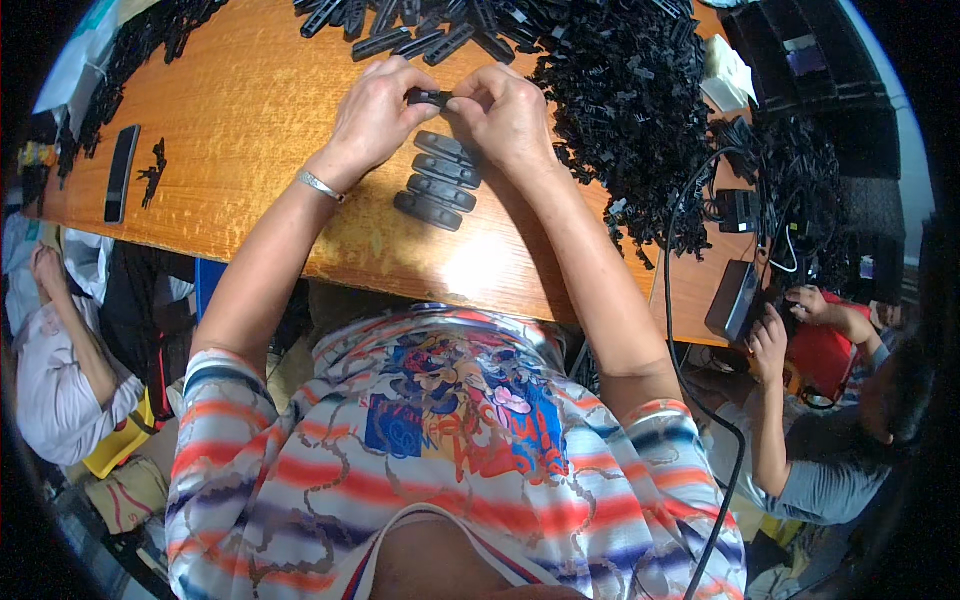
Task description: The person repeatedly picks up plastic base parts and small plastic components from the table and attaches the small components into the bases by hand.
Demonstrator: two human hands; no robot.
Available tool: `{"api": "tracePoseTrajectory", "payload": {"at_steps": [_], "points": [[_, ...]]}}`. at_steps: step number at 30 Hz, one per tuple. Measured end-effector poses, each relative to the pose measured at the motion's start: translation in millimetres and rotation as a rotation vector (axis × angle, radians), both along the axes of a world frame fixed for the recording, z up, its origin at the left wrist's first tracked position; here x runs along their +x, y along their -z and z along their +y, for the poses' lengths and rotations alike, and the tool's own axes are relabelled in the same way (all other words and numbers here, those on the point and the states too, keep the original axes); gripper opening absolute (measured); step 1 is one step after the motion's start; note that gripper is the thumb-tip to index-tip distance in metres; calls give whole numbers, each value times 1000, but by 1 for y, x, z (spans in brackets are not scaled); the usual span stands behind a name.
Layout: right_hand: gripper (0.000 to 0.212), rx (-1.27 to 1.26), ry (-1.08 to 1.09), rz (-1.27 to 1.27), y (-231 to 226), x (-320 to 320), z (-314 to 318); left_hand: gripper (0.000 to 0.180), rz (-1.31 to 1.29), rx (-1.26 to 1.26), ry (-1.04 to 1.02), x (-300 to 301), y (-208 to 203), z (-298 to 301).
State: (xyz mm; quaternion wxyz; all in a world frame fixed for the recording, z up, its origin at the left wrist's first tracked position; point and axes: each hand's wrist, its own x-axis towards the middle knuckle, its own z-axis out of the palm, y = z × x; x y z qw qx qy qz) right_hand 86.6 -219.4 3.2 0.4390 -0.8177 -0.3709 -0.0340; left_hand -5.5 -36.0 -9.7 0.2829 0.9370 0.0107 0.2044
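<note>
My left hand (pixel 376 112) and my right hand (pixel 504 114) meet above the wooden table (pixel 300 235). Between their fingertips is a small black plastic part (pixel 428 98), pinched from both sides and partly covered by the fingers. A bracelet circles my left wrist. Just below the hands, several oblong black plastic housings (pixel 436 190) lie side by side in a short column. Past my fingers, at the far edge, are more long black pieces (pixel 440 42) in a loose pile.
A large heap of small black parts (pixel 630 110) spreads to the right of my right arm. Leftward lie a dark phone-like slab (pixel 122 172) and a few black bits (pixel 153 172). A black cable (pixel 668 270) hangs over the right edge, near a black box (pixel 732 298). Other people sit on both sides.
</note>
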Motion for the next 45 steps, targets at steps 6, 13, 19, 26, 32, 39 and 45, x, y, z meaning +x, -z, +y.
{"api": "tracePoseTrajectory", "payload": {"at_steps": [6,13,19,26,32,39,45], "points": [[17,-72,-119,-100,-4,1,2,25,64,-29,48,-4,0,4],[14,-93,-246,-106,-9,6,-3,25,100,-88,82,-8,-1,3],[15,-70,-304,-192,-9,8,-6,25,145,-90,76,-8,-3,2],[13,-97,-287,-154,-12,8,-7,25,125,-86,85,-6,-2,2],[11,-148,-302,-131,-15,11,-5,25,127,-115,69,-7,2,3],[12,-181,-272,-43,-12,11,-5,27,120,-133,96,-4,3,6],[10,-99,-264,-66,-6,7,-1,26,151,-134,76,-5,5,6]]}}
